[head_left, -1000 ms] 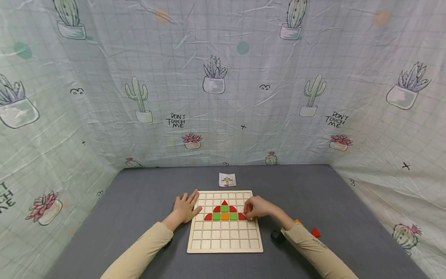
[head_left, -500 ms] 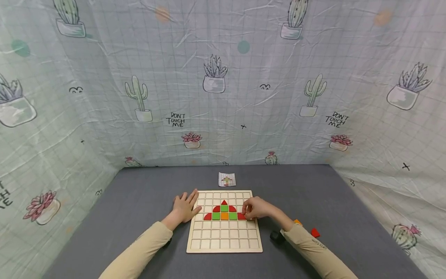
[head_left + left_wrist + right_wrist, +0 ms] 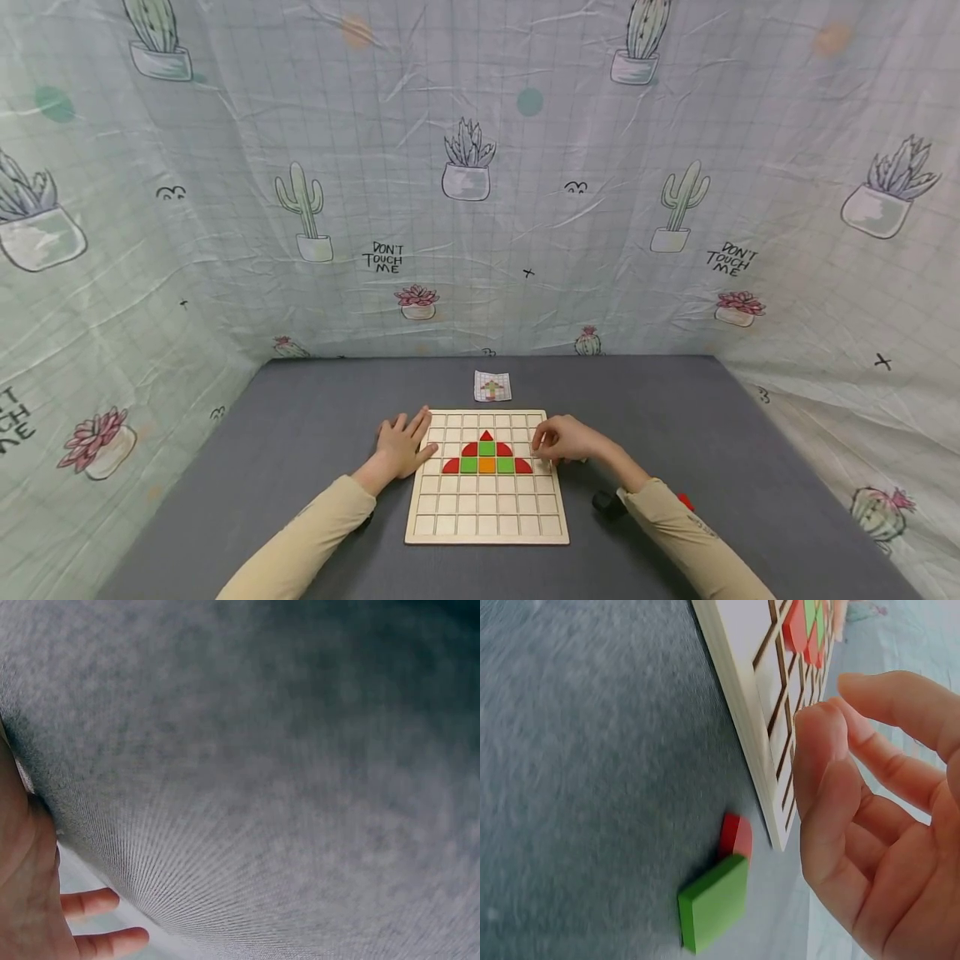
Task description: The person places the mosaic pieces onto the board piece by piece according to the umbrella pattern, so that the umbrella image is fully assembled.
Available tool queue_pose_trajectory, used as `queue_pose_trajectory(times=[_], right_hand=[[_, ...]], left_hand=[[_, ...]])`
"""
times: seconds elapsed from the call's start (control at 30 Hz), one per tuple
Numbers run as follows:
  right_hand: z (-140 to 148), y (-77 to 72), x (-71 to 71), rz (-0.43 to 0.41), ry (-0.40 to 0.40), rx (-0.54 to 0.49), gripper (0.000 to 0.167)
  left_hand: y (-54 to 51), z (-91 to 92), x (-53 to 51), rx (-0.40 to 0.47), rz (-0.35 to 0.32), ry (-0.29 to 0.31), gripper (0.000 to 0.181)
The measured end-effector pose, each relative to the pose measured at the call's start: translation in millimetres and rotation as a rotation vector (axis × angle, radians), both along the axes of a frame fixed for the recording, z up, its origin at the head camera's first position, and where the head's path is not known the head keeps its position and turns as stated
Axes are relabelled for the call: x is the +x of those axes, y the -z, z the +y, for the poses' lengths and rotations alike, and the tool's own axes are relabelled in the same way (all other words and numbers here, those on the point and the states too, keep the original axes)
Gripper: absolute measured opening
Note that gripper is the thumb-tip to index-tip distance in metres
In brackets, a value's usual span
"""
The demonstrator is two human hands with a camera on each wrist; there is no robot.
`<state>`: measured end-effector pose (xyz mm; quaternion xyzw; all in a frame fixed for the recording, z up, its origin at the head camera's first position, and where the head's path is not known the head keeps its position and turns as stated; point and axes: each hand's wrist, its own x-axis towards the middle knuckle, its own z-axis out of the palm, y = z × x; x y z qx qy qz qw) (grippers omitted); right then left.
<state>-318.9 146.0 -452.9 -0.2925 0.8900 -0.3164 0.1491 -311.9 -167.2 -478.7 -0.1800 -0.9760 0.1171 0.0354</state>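
A wooden grid board point(image 3: 487, 504) lies on the table, with a stepped pattern of coloured pieces in its upper half. A red triangle point(image 3: 486, 436) tops the pattern. An orange square point(image 3: 487, 465) sits in the lower row between green squares point(image 3: 468, 465), with a red rounded piece point(image 3: 522, 466) at the right end. My left hand point(image 3: 401, 443) rests with spread fingers on the board's upper left edge. My right hand point(image 3: 567, 439) hovers at the right edge, fingers loosely bent. In the right wrist view nothing shows between its thumb and fingers.
A small pattern card point(image 3: 492, 387) lies beyond the board. Right of the board a green block point(image 3: 716, 904) touches a red block point(image 3: 736, 836). A black object point(image 3: 608, 504) and a red piece point(image 3: 686, 502) lie by my right sleeve.
My right hand has let go of the red rounded piece at the row's right end and moved up and right from it. The left hand has stayed on the board.
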Motion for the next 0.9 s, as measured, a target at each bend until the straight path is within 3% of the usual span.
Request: queue_pose_trajectory(times=[0.5,0.9], right_hand=[[37.6,4.6,0.8,0.055,0.025,-0.061,0.012],[60.4,9.1,0.4,0.121,0.073,-0.040,0.014]], left_hand=[[-1.7,-0.5,0.3,-0.034,-0.012,-0.018,0.061],[1.0,0.4,-1.9,-0.041,-0.023,-0.019,0.062]])
